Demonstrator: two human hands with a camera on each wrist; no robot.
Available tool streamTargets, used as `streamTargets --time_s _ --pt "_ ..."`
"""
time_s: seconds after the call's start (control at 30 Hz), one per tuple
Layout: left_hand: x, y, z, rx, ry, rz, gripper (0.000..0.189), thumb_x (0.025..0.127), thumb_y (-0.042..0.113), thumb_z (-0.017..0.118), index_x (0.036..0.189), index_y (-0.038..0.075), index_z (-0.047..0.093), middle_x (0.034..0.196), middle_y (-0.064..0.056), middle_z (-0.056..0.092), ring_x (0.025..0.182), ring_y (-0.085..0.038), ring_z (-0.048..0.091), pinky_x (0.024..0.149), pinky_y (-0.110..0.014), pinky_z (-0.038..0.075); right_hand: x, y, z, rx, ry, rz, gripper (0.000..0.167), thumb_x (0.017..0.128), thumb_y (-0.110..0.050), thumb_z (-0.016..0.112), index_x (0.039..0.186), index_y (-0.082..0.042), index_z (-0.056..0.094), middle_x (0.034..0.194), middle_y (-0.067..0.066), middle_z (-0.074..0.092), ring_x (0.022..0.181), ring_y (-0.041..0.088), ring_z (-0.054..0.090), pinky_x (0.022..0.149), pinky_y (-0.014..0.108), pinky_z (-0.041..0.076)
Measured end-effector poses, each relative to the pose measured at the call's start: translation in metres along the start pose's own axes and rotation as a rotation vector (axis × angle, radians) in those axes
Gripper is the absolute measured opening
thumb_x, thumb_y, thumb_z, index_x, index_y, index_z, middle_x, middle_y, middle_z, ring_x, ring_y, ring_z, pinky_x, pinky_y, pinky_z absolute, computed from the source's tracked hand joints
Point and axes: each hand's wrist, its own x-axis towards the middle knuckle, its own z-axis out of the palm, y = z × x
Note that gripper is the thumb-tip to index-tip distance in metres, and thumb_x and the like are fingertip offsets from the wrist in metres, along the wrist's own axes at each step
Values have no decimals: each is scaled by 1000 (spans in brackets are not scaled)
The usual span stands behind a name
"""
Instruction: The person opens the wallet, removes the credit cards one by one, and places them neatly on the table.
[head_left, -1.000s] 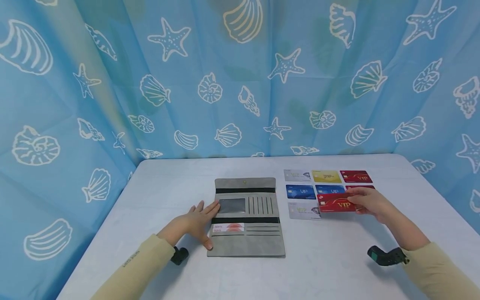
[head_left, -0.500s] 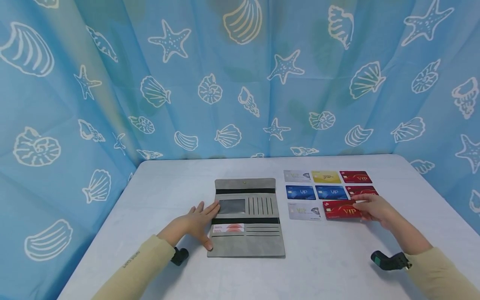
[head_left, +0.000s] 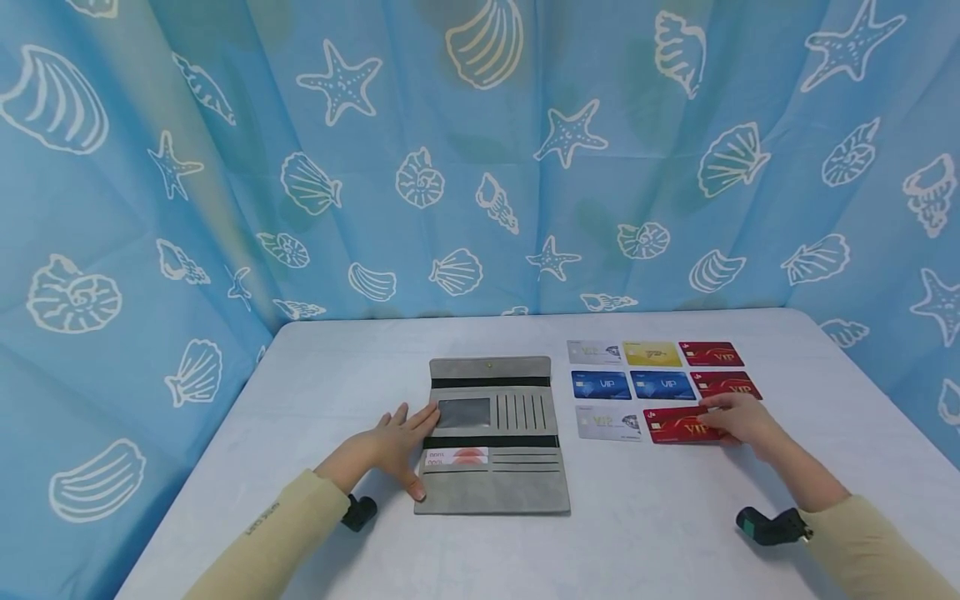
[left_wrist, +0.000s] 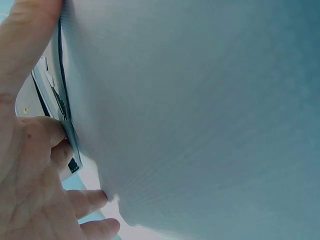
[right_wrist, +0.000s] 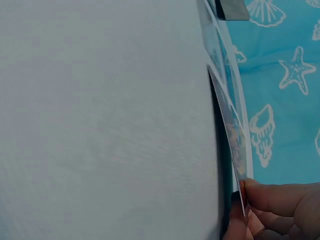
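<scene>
An unfolded grey wallet lies on the table, with black bands, card slots, a clear window and a pink-and-white card in one slot. My left hand rests spread on its left edge. To the right, my right hand pinches the right end of a red VIP card in the front row. In the right wrist view, this card slants, its pinched end lifted off the table between thumb and fingers.
Left of the held card lies a silver card. Behind are two blue cards and another red card. The back row has a silver card, a gold card and a red card. A blue shell-patterned curtain hangs behind.
My right hand has brought the red VIP card down and toward the front row, off the blue and red cards it overlapped. The left hand has stayed on the wallet.
</scene>
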Motion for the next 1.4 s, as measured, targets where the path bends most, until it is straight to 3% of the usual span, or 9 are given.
streamTargets --time_s 0.23,0.47,0.87,1.4 --pt "1 0 0 2 1 1 120 58 51 79 148 13 10 155 -3 2 138 -41 3 110 -55 8 2 -7 8 -161 67 -23 57 81 -17 68 119 19 42 111 37 46 87 37 51 67 33 53" --pt "0 0 -1 -12 0 5 120 58 50 80 148 11 11 155 -4 3 138 -42 3 110 -55 8 3 -14 11 -295 58 -24 52 78 -13 71 109 19 45 98 33 51 83 37 51 75 43 52" --pt "0 2 0 -23 -11 -16 119 58 49 80 148 12 11 155 -3 4 139 -40 2 110 -55 7 -2 -27 12 -390 20 -29 44 78 -13 70 101 19 49 83 24 54 75 29 52 67 37 51" --pt "1 1 0 -25 -4 -11 120 57 50 80 148 12 11 155 -3 4 138 -41 2 110 -55 7 -2 -30 14 -422 16 -49 46 76 -13 72 99 19 50 83 24 55 74 30 53 71 41 52"
